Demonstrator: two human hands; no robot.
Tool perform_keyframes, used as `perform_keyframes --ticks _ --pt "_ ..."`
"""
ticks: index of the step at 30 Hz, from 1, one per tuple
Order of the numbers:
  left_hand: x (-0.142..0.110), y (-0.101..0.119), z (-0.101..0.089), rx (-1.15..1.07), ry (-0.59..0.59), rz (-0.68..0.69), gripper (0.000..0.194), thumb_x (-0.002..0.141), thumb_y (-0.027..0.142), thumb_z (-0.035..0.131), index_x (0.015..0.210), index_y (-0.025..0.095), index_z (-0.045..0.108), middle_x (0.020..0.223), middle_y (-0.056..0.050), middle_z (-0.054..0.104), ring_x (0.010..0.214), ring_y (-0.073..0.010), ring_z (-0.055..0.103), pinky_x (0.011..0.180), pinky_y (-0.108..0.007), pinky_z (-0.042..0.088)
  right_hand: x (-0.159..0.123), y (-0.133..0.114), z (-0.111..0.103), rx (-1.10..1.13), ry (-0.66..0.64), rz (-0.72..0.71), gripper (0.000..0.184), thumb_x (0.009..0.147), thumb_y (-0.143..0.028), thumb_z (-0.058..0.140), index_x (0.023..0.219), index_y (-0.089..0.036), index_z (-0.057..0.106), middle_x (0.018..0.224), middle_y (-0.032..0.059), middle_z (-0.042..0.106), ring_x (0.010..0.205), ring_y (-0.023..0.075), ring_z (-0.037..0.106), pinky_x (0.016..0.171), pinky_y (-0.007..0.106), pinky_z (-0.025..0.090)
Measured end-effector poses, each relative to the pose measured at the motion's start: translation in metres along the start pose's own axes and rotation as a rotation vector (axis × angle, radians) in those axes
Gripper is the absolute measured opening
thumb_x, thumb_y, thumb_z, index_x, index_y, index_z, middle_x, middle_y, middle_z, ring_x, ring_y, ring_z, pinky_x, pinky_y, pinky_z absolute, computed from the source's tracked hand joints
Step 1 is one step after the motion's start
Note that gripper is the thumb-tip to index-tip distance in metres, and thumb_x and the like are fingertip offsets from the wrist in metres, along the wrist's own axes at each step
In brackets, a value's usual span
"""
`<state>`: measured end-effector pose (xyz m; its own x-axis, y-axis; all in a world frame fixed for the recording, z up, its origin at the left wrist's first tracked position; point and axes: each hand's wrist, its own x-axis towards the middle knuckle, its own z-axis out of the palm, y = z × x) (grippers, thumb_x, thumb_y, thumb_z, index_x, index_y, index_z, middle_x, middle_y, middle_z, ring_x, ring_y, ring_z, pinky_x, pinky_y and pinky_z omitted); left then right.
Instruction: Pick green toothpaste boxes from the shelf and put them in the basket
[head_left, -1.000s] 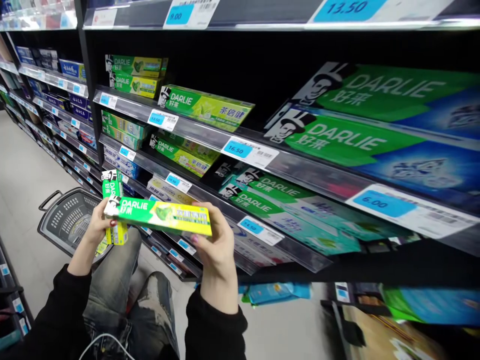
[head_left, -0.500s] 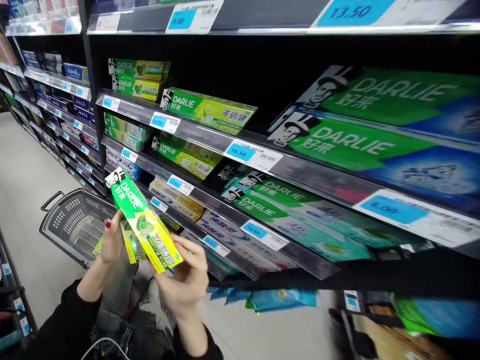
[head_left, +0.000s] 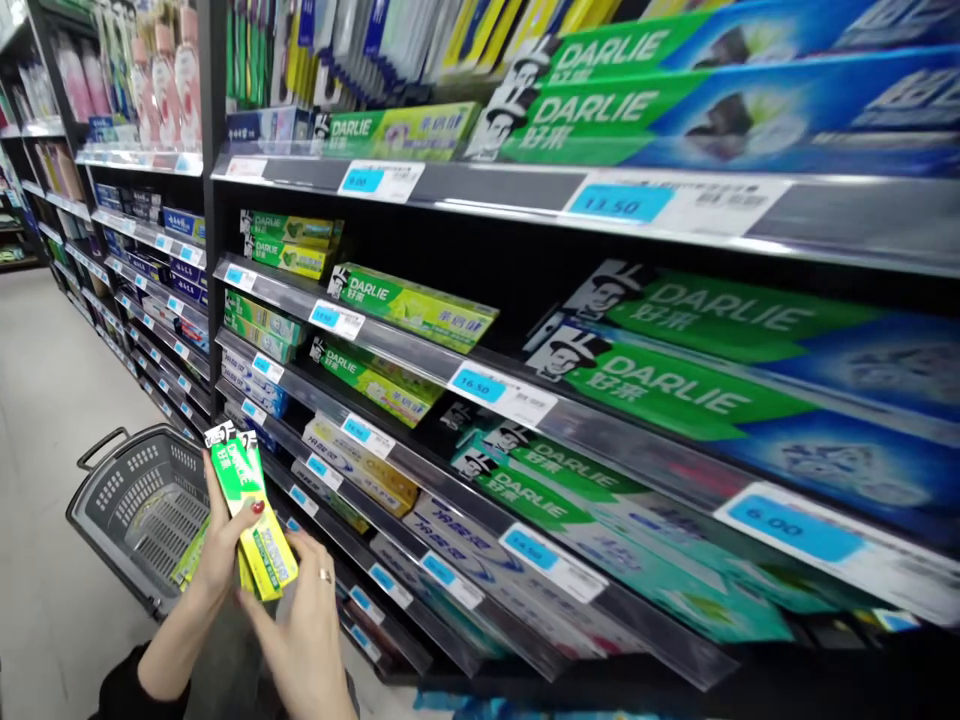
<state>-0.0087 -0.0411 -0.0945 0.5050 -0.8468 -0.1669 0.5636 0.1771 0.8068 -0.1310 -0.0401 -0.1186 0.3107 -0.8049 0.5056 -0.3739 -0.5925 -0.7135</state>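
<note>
I've got both hands low & left of center, wrists coming up from the bottom edge. L hand (head_left: 217,550) grips the front box (head_left: 237,478), a green/yellow DARLIE pack, w/ its red-nailed thumb across the face; box is tilted, hat logo up top. 2nd box (head_left: 255,470) sits right behind, mostly hidden by it. R hand (head_left: 304,610) cups the lower ends, thumb on one side, fingers on the other; can't tell if it's really gripping. Ring on 1 finger.

Gray basket (head_left: 112,555) is just beyond L hand, w/ a yellow-green pack (head_left: 191,555) inside; L hand & wrist block my view of its near side. To the R, shelf lips w/ price tags (head_left: 502,390) jut out in front of the stock, incl. big green/blue boxes (head_left: 660,375). Pale floor (head_left: 45,400) at far L.
</note>
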Motion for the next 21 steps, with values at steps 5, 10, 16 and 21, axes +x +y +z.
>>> perform_keyframes --ticks 5,10,16,21 --pt "0.002 0.013 -0.026 -0.035 0.018 -0.087 0.103 0.073 0.031 0.073 0.146 0.050 0.002 0.136 0.000 0.050 0.080 -0.0141 0.066 0.076 -0.030 0.055 0.135 -0.023 -0.048 0.115 -0.203 -0.182 0.027 0.091 -0.034 0.048 0.112 -0.018 0.049 0.106 0.0095 0.061 0.098 0.0208 0.061 0.086 0.037 0.051" --pt "-0.008 0.027 -0.046 -0.065 0.039 -0.169 0.094 0.078 0.039 0.068 0.143 0.056 0.002 0.135 -0.002 0.051 0.079 -0.0191 0.068 0.067 -0.033 0.058 0.342 -0.062 -0.038 -0.658 -0.120 -0.224 0.031 0.091 -0.022 0.047 0.118 -0.006 0.051 0.121 0.0192 0.052 0.113 0.0271 0.051 0.098 0.038 0.040" --pt "-0.007 0.029 -0.079 -0.245 0.039 -0.217 0.084 0.085 0.027 0.060 0.144 0.053 0.006 0.127 -0.003 0.059 0.089 -0.0242 0.068 0.073 -0.039 0.057 0.462 -0.064 0.017 -0.772 -0.205 0.032 0.060 0.080 -0.017 0.060 0.134 0.003 0.042 0.139 0.0323 0.034 0.132 0.0438 0.031 0.103 0.056 0.029" --pt "-0.008 0.027 -0.113 -0.373 0.003 -0.255 0.090 0.082 0.024 0.065 0.148 0.044 0.006 0.122 -0.008 0.062 0.094 -0.0290 0.066 0.076 -0.042 0.056 0.501 -0.045 0.019 -0.765 -0.284 0.053 0.063 0.082 -0.031 0.060 0.138 -0.009 0.042 0.142 0.0223 0.038 0.132 0.0344 0.037 0.106 0.046 0.032"
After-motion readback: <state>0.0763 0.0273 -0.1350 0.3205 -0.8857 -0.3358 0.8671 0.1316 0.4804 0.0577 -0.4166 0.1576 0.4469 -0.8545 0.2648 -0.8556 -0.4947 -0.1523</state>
